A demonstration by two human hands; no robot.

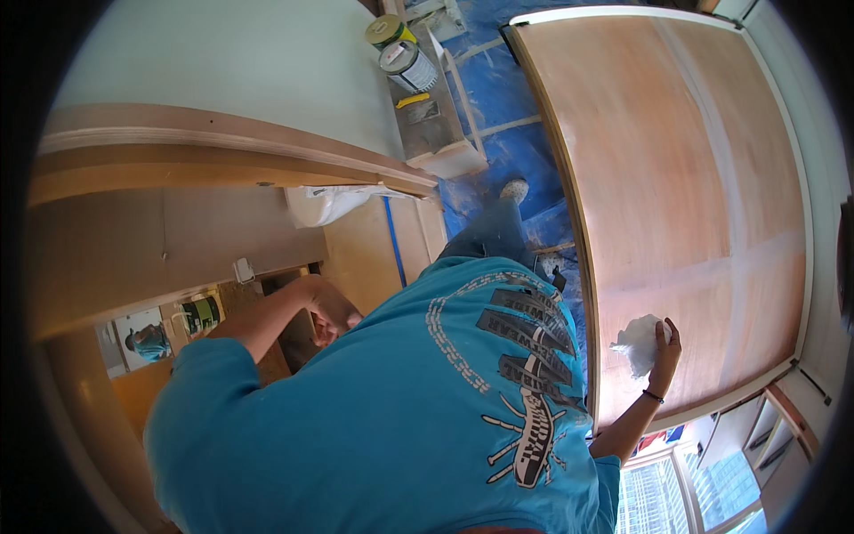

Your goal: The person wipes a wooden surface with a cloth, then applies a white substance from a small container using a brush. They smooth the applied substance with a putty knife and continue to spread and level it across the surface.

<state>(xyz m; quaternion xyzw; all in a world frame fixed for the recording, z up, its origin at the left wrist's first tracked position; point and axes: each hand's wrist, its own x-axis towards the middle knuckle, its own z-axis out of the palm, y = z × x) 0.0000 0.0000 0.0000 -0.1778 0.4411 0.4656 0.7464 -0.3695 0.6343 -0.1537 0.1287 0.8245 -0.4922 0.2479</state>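
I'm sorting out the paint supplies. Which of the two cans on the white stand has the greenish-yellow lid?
The farther can, at the stand's far end. The nearer can beside it has a pale grey-white lid and a white body with a dark band.

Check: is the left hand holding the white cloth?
No, the right hand presses the white cloth on the wood panel; the left hand is at the cabinet.

Teal T-shirt with grey-black print, blue jeans, black band near right grip
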